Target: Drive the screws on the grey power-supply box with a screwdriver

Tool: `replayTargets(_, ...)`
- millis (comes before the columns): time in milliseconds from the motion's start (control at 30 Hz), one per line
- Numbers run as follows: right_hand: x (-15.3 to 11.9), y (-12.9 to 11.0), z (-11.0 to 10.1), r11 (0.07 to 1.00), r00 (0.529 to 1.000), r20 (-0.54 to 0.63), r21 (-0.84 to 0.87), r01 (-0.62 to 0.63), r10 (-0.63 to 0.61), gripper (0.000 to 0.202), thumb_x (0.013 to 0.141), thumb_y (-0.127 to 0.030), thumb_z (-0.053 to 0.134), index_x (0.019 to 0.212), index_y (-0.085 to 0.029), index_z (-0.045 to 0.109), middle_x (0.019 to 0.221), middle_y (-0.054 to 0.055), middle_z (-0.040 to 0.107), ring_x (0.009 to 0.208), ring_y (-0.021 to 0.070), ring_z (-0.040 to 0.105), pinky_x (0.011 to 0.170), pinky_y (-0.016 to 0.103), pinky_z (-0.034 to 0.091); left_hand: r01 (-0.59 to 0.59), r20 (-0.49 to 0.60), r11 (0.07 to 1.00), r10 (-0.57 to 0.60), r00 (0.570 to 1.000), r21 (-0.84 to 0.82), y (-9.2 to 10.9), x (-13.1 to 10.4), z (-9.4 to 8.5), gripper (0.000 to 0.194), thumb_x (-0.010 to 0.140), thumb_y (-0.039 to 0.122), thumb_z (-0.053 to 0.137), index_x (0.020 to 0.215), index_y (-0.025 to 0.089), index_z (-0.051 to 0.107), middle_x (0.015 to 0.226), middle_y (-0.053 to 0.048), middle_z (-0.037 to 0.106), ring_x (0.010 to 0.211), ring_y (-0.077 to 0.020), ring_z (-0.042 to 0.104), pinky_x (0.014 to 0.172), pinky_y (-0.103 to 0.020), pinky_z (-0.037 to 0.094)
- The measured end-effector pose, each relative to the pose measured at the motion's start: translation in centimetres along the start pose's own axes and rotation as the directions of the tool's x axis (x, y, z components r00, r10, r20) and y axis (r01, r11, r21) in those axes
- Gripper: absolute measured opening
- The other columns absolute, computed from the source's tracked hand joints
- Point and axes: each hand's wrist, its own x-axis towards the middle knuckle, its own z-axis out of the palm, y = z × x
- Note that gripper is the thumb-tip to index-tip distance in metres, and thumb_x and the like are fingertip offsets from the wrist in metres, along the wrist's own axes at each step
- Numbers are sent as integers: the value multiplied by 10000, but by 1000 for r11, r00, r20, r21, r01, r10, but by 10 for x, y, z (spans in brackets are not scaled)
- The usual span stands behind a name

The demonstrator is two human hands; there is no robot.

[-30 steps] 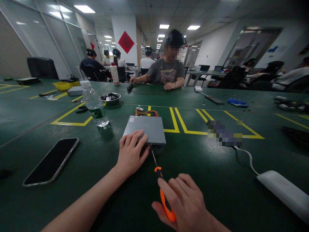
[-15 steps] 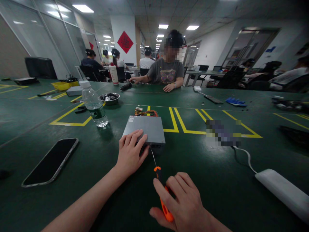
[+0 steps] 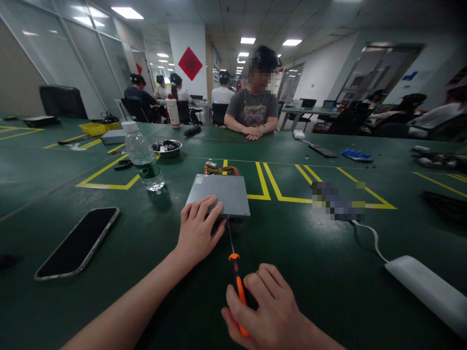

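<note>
A grey metal computer power supply (image 3: pixel 228 187) lies flat on the green table, its bundle of coloured wires (image 3: pixel 222 169) at the far side. My left hand (image 3: pixel 200 226) grips its near left corner, fingers over the top and thumb against the front face. In my right hand (image 3: pixel 264 304) is an orange and black screwdriver (image 3: pixel 239 287), the fingers closed around its handle. The thin shaft points away from me, and its tip meets the front face of the power supply near my left thumb. Whether a screw sits under the tip is too small to tell.
A water bottle (image 3: pixel 145 160) and a phone (image 3: pixel 78 243) are on the left. Behind the bottle is a metal bowl (image 3: pixel 166 148) of small dark parts. A white power strip (image 3: pixel 426 287) with a cable lies right. Across the table sits a person (image 3: pixel 251 109).
My right hand and the screwdriver handle have shifted slightly left, and the handle has turned. My left hand stays put. The person opposite has let go of a dark object and brought both hands together.
</note>
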Motion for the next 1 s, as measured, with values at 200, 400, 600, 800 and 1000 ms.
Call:
replayTargets(200, -4, 4, 0, 997, 997, -12, 43, -71, 71, 245, 855, -299, 483, 973, -89, 528, 628, 10, 555, 528, 109, 470, 534, 261, 356, -9, 2, 1000, 9, 1000, 5, 0, 0, -2, 325, 846, 326, 471, 1149, 216, 513, 1261, -97, 520, 1178, -252, 434, 927, -435, 295)
replayTargets(400, -4, 2, 2, 1000, 1000, -5, -4, -29, 29, 123, 772, -151, 477, 834, -169, 582, 601, 4, 523, 551, 122, 453, 583, 286, 356, -9, -20, 1000, 9, 1000, -3, 1, 0, -1, 316, 834, 315, 491, 1135, 222, 521, 1237, -92, 539, 1159, -250, 450, 918, -429, 305)
replayTargets(600, 0, 3, -4, 998, 998, 13, 25, -59, 59, 236, 838, -336, 444, 911, -159, 582, 639, 18, 538, 578, 139, 470, 579, 296, 369, -12, -21, 1000, 12, 1000, 8, 1, 0, -1, 307, 842, 324, 481, 1130, 224, 519, 1240, -90, 538, 1160, -245, 452, 918, -427, 301)
replayTargets(800, -4, 3, -1, 992, 994, -17, 66, -107, 108, 154, 808, -182, 467, 922, -118, 548, 657, 13, 564, 556, 111, 481, 559, 272, 374, -7, -9, 1000, 7, 1000, 6, 0, 0, -1, 312, 846, 322, 476, 1141, 228, 509, 1252, -91, 528, 1176, -247, 439, 924, -433, 296)
replayTargets(1000, -1, 2, 0, 997, 997, 0, 1, -83, 83, 139, 790, -237, 484, 842, -180, 599, 611, 11, 506, 559, 133, 444, 558, 286, 347, -5, -9, 1000, 5, 1000, 1, 1, 0, -1, 313, 841, 321, 483, 1138, 225, 516, 1245, -84, 535, 1168, -247, 446, 922, -431, 301)
